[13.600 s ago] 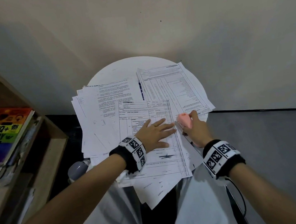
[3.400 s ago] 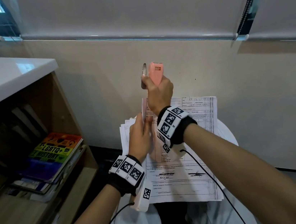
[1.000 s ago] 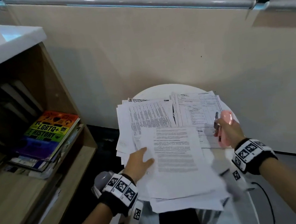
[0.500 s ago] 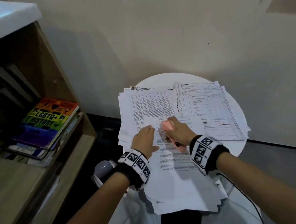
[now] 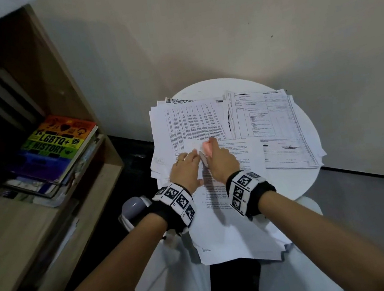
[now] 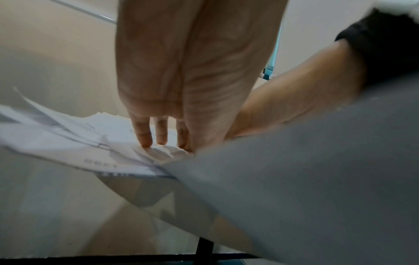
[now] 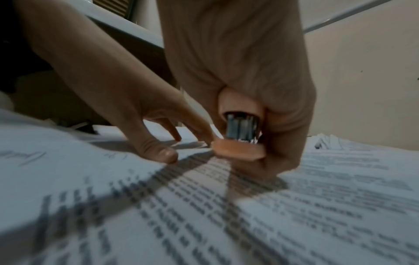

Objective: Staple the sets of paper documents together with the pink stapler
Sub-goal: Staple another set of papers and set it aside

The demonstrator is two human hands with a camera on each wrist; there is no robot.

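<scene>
The right hand [image 5: 221, 159] grips the small pink plastic stapler [image 5: 207, 146]; the left hand [image 5: 185, 168], fingers straight, presses the white printed paper set [image 5: 231, 213] beside it. Align the corner edges, then squeeze firmly.

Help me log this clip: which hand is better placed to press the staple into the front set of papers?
Right. The right hand already grips the pink stapler at the top of the front set of papers. The left hand presses its fingertips on the sheets, so it likely suits steadying them.
</scene>
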